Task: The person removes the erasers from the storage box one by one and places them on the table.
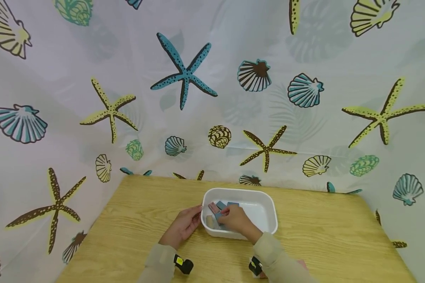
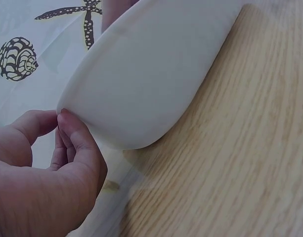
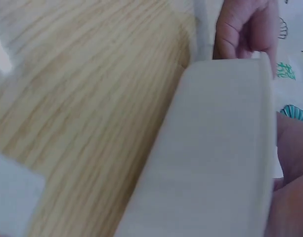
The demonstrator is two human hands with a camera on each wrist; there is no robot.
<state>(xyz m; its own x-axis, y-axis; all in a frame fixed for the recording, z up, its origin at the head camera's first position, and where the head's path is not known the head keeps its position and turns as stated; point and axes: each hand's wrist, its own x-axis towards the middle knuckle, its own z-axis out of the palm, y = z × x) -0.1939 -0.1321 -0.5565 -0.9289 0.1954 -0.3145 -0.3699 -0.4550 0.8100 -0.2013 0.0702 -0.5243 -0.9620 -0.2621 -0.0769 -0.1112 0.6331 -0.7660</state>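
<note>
A white plastic tub (image 1: 258, 194) with rounded corners stands on the wooden table. My left hand (image 1: 182, 225) pinches its left rim between thumb and fingers, also seen close up in the left wrist view. My right hand (image 1: 236, 219) reaches over the near rim into the tub, its fingertips down among small blocks. Inside, on the left, lie a pinkish-red block (image 1: 213, 207), a blue block (image 1: 221, 204), another blue block (image 1: 233, 204) and a tan block (image 1: 209, 221). The tub wall hides the right fingertips in the right wrist view; whether they hold a block I cannot tell.
A pink item (image 1: 302, 263) shows partly behind the right sleeve near the front of the table (image 1: 326, 232). A white flat corner (image 3: 15, 190) lies on the wood in the right wrist view. A cloth (image 1: 233, 110) printed with shells and starfish hangs around the table.
</note>
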